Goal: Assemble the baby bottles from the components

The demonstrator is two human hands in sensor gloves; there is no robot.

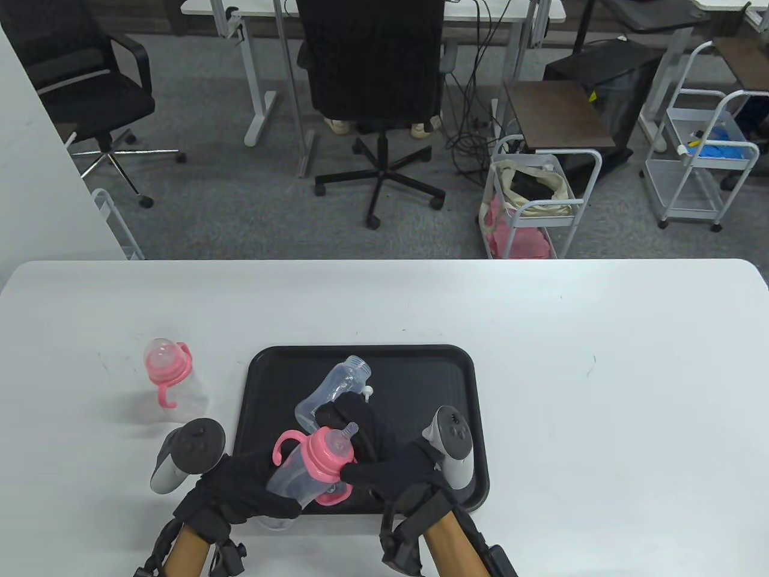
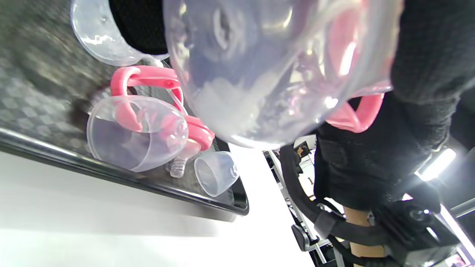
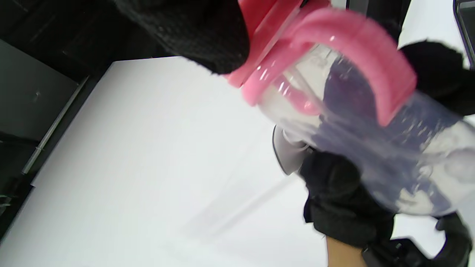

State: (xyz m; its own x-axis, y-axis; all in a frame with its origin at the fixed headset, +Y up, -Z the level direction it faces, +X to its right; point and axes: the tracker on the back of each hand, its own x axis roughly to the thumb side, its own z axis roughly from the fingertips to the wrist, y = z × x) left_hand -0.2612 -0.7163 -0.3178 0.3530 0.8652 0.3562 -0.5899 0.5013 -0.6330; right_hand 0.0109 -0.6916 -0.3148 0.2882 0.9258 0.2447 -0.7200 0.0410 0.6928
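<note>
Over the front of the black tray (image 1: 360,349), my left hand (image 1: 258,490) grips a clear bottle body (image 1: 291,481) from the left. My right hand (image 1: 375,448) curls round the pink handled collar (image 1: 324,460) with its nipple, set on that bottle's neck. The left wrist view is filled by the bottle's base (image 2: 267,74); the right wrist view shows a pink handle (image 3: 334,37) over the clear bottle body (image 3: 371,155). A second bare bottle (image 1: 336,387) lies in the tray. An assembled pink-collared bottle (image 1: 171,375) stands on the table to the left.
In the left wrist view, another pink collar under a clear cap (image 2: 137,129) and a small clear cap (image 2: 217,172) lie near the tray's front rim (image 2: 111,174). A small white piece (image 1: 367,392) lies beside the bare bottle. White table surrounds the tray.
</note>
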